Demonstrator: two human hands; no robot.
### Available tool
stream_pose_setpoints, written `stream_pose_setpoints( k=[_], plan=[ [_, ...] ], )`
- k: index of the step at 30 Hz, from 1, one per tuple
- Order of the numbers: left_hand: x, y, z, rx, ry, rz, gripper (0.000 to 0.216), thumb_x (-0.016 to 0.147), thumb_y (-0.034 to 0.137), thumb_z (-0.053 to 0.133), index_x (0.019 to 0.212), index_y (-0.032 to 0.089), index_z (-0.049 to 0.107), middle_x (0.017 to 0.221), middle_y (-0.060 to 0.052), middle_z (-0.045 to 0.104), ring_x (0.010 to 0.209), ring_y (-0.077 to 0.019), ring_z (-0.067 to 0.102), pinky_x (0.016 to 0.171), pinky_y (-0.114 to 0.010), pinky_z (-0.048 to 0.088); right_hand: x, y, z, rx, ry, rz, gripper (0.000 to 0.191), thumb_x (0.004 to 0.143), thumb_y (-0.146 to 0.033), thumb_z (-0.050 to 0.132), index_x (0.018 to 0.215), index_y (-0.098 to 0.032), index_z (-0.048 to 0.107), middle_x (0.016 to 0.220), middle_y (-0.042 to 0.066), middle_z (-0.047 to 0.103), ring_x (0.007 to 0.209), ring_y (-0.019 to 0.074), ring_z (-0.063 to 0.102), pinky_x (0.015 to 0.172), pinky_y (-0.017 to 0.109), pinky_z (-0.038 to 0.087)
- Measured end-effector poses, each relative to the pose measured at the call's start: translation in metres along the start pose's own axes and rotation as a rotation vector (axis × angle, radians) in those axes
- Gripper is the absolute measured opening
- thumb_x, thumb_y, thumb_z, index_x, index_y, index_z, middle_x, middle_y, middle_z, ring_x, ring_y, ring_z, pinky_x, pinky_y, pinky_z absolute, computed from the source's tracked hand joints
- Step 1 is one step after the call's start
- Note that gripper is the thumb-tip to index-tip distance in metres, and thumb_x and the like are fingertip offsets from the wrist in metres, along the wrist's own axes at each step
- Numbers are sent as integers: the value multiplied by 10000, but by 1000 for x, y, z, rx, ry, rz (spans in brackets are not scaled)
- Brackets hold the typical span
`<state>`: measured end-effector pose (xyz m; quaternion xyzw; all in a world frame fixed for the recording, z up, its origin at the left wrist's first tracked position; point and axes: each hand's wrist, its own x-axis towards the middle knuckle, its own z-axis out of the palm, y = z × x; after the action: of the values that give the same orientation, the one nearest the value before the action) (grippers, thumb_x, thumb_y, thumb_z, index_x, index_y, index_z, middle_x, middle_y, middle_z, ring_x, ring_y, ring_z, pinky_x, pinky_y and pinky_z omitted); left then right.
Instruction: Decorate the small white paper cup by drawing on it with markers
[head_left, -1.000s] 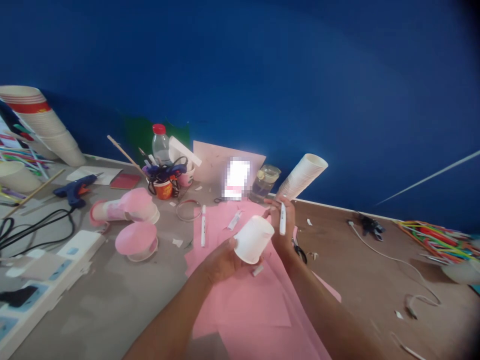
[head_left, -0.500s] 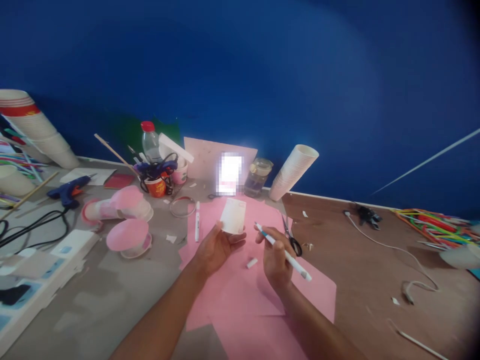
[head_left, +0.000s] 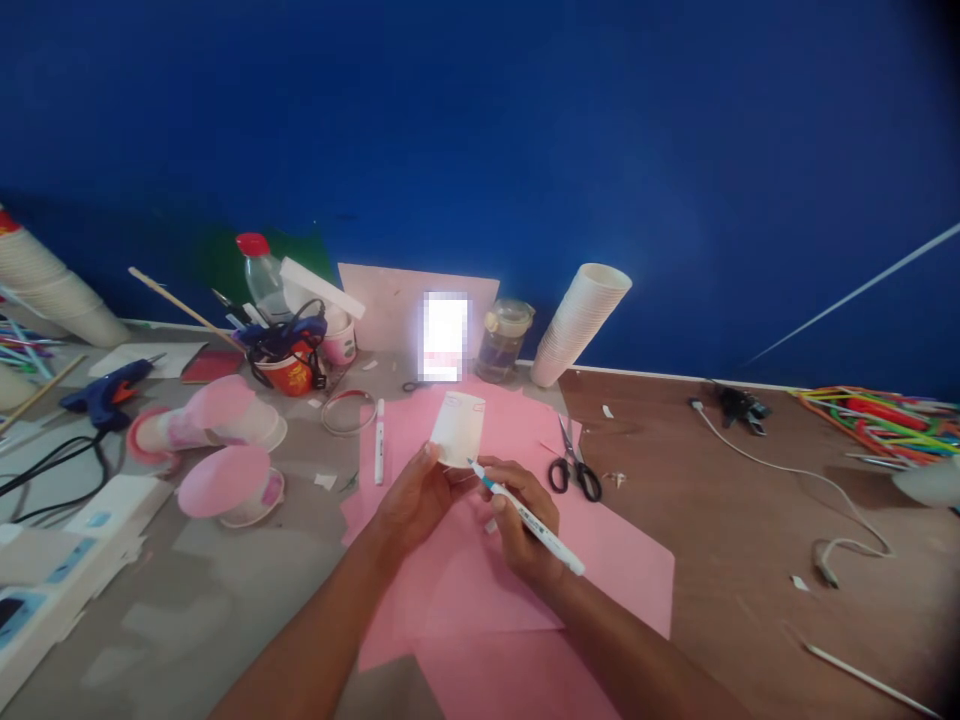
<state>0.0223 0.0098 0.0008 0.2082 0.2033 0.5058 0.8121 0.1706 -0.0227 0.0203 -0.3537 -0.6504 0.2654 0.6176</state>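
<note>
White paper cup (head_left: 459, 432) held above the pink paper sheets (head_left: 495, 600), clock read from the cup with 12 at the wall; small purplish marks seen near its upper edge. At 7 o'clock the cup is gripped by the left hand (head_left: 420, 497), thumb laid along its side, fingers curled beneath. At 5 o'clock a white marker (head_left: 541, 536) is pinched by the right hand (head_left: 529, 520) in a writing grip, its blue-collared tip brought to the cup's lower edge; whether contact is made cannot be told. Black-handled scissors (head_left: 574, 470) laid partly spread between 3 and 4, on the pink paper. A second marker (head_left: 379, 443) placed at 9, near. A bright rectangle (head_left: 445, 335), pixelated, noted at 12; lidded jar (head_left: 504, 342) at 1; tilted cup stack (head_left: 579, 325) between 1 and 2. Pink-covered disc (head_left: 223, 482) found between 8 and 9, blue glue gun (head_left: 109, 392) farther off at 9, red-capped bottle (head_left: 262, 280) at 10, white power strip (head_left: 79, 560) at 8. Coloured sticks (head_left: 874, 420) heaped well apart at 3.
</note>
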Motion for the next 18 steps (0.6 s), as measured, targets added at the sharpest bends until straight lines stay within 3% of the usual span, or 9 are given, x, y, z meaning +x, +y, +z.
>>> stream_pose_setpoints(
  k=[18],
  plan=[
    [-3,1,8,105,49,65,327,781,455,710,933,174,640,942,-64,699,885,-209,650,829,-363,502,-1,3,3,27,-33,-22,188,888,-195,517,1021,-247,641,744,41,650,940,242,680,913,494,550]
  ],
)
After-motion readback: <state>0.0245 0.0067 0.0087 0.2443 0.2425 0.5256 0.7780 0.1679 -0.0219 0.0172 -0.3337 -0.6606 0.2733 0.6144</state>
